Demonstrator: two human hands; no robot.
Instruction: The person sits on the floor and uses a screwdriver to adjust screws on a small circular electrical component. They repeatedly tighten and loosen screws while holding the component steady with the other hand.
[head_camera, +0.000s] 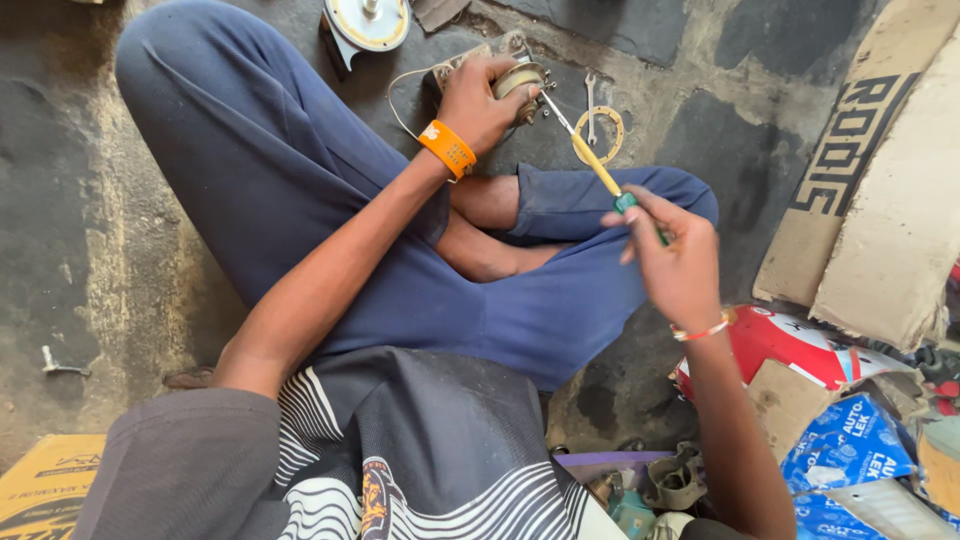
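Tan cardboard boxes (880, 190) right, blue packets (850, 450) below, yellow carton (45, 485) bottom-left

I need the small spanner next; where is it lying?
In the head view, the spanner lies on the floor at upper centre, beside the yellow gasket ring, just right of the left hand.

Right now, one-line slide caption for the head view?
Seated cross-legged, left hand steadies a small motor part on the floor while right hand works a yellow-handled screwdriver against it.
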